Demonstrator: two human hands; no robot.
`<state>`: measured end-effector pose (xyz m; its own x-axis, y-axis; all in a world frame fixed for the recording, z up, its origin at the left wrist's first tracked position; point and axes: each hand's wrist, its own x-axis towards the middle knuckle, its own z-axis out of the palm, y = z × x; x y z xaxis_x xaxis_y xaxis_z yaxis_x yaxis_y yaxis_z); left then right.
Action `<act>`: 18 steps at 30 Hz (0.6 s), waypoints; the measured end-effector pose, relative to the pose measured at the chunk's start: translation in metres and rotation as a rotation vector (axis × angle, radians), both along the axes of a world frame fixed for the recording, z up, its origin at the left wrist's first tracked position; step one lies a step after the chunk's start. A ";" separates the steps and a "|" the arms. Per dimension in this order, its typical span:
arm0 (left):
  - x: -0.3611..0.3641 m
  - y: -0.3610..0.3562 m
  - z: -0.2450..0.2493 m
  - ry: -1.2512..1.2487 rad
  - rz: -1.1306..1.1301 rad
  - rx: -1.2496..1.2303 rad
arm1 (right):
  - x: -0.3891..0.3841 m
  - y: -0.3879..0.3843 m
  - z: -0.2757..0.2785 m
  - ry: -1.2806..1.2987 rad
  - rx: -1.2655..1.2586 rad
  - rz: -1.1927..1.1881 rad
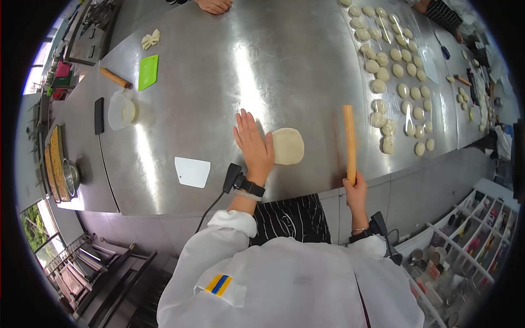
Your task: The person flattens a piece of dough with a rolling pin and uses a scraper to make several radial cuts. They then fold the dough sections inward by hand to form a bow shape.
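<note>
A flat, rounded piece of dough (289, 146) lies on the steel table in front of me. My left hand (255, 147) is stretched out flat at its left edge, the fingers pointing away from me and the thumb side next to the dough. In my right hand (356, 191) I grip the near end of a wooden rolling pin (350, 139), which points away from me, to the right of the dough. A white dough scraper (192, 172) lies on the table to the left of my left hand.
Many dough balls (397, 70) lie in rows at the right, some under plastic film. At the left are a green scraper (148, 72), another rolling pin (115, 77), a plastic tub (121, 111) and a shaped dough piece (151, 39). Another person's hand (214, 6) rests at the far edge.
</note>
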<state>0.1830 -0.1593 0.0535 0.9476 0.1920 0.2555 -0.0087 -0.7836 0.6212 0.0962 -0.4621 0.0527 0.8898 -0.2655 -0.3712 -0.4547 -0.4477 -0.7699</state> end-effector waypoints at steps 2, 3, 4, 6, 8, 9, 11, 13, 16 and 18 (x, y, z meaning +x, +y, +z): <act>0.004 -0.006 0.002 -0.002 -0.006 0.001 | 0.002 -0.001 -0.001 0.035 0.004 -0.016; 0.002 -0.016 0.002 0.061 -0.139 0.055 | 0.004 -0.001 -0.003 0.040 0.025 -0.022; 0.001 -0.025 0.001 0.128 -0.270 0.109 | 0.005 -0.001 -0.003 0.049 0.046 -0.028; -0.004 -0.035 -0.009 0.216 -0.318 0.154 | 0.006 0.001 0.002 0.086 0.030 -0.026; -0.002 -0.037 -0.016 0.281 -0.359 0.207 | 0.015 0.005 0.004 0.097 0.020 -0.019; -0.004 -0.036 -0.008 0.310 -0.344 0.217 | 0.015 0.006 0.005 0.019 -0.036 0.020; -0.005 -0.035 -0.001 0.320 -0.318 0.236 | 0.022 0.009 0.003 -0.080 -0.087 0.064; -0.017 -0.034 -0.004 0.221 -0.392 0.238 | 0.022 0.011 0.001 -0.116 -0.134 0.104; -0.031 -0.030 -0.016 0.331 -0.446 0.260 | 0.035 0.014 -0.003 -0.059 -0.140 0.090; -0.043 -0.025 -0.018 0.318 -0.449 0.311 | 0.043 0.019 0.006 -0.044 -0.144 0.092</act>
